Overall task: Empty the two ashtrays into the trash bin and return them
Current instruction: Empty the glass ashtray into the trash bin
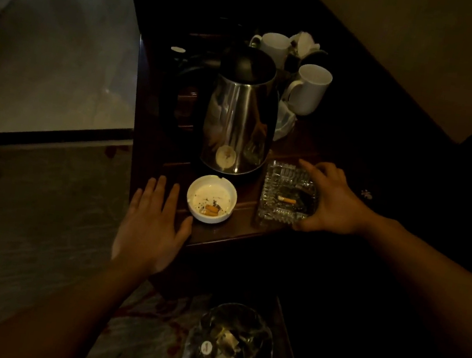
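A round white ashtray (211, 199) with orange butts and ash sits near the front edge of the dark wooden table (239, 229). Just to its left, my left hand (153, 224) is flat and open, its thumb almost touching the rim. To the right lies a square clear glass ashtray (285, 183) holding one cigarette butt. My right hand (330, 201) spans that ashtray's right side, thumb at the near corner and fingers at the far edge. The trash bin (228, 348), lined with a dark bag and holding scraps, stands on the floor below the table.
A steel electric kettle (239, 117) stands directly behind the ashtrays. Two white mugs (309, 90) and sachets sit further back. Patterned carpet (20, 222) lies to the left, a pale floor beyond it. The room is very dim.
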